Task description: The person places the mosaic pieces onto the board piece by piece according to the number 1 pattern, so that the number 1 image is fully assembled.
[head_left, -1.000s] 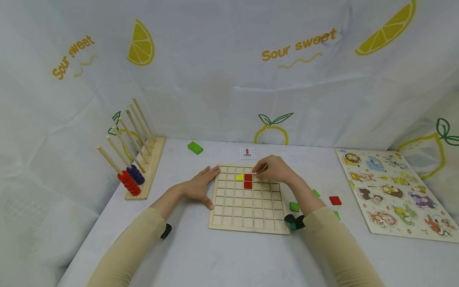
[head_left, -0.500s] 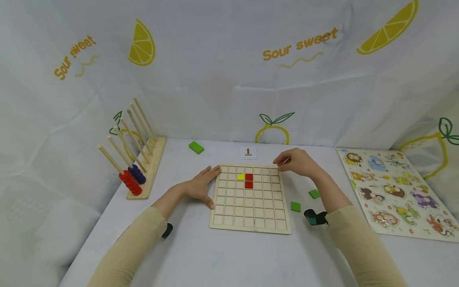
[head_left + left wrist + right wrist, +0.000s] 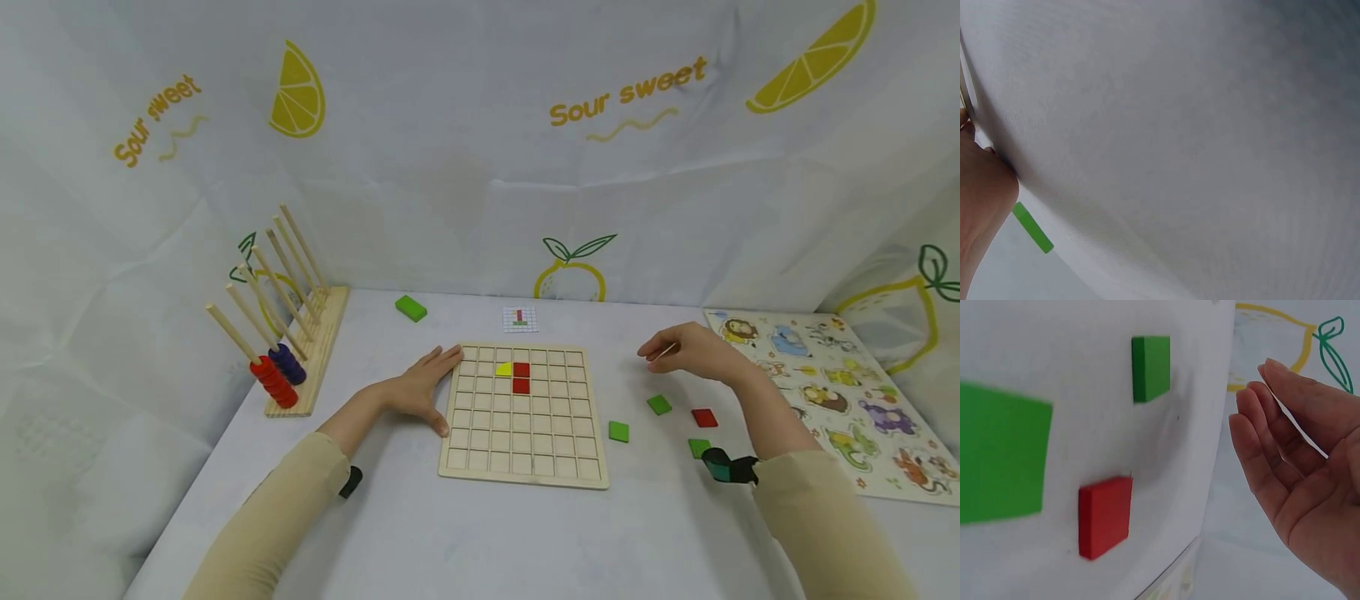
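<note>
My left hand [image 3: 414,390] rests with spread fingers against the left edge of the wooden grid board [image 3: 491,454]. Three pieces lie in the board's upper cells: a yellow piece [image 3: 504,369] with a slanted side, a red square tile [image 3: 521,369] beside it, and another red tile [image 3: 521,386] just below. Off the board to the right, my right hand [image 3: 693,352] hovers with relaxed, slightly bent fingers and nothing between them. Near it on the table are a green tile [image 3: 1152,367], a red tile [image 3: 1107,517] and a blurred green tile [image 3: 1000,453] in the right wrist view.
Another green tile [image 3: 618,432] lies right of the board. Behind the board is a small pattern card [image 3: 520,319], with a green block [image 3: 411,308] to its left. A peg abacus [image 3: 322,350] stands far left; an animal puzzle board [image 3: 847,400] lies far right.
My right hand has moved from the board's upper cells out to the right, above the loose tiles. The left hand and the pieces on the board stay where they were.
</note>
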